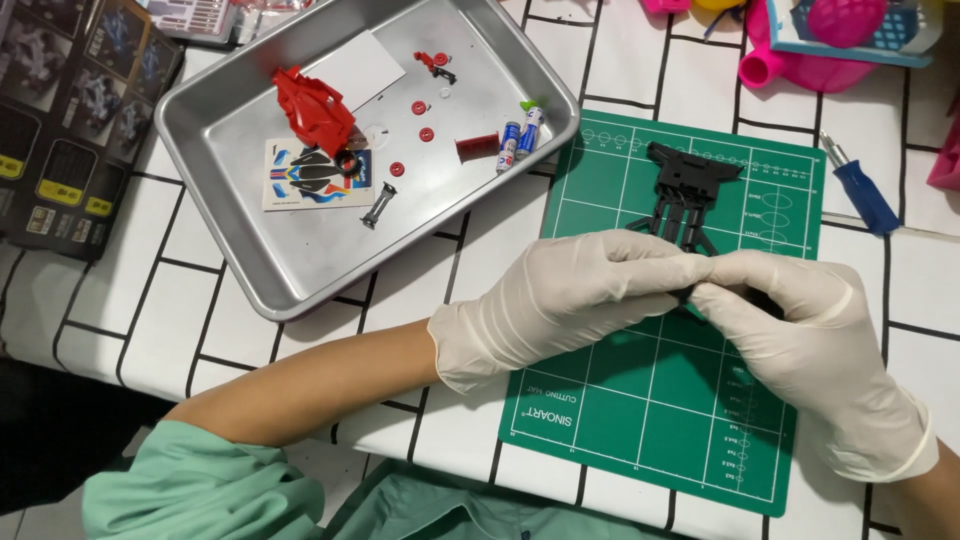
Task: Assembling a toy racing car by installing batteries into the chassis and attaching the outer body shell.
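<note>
We note both hands, left [570, 300] and right [800, 335], pinching the black frame [690, 190] over the mat [640, 400]; grip should stay light, twisting gently.

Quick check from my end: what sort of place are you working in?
Likely a hobby model-building table: a green cutting mat, a metal tray holding small red parts, and a blue-handled screwdriver beside it.

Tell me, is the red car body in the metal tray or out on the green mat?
In the tray. The red car body lies inside the metal tray, partly over the sticker sheet, apart from the green cutting mat.
</note>
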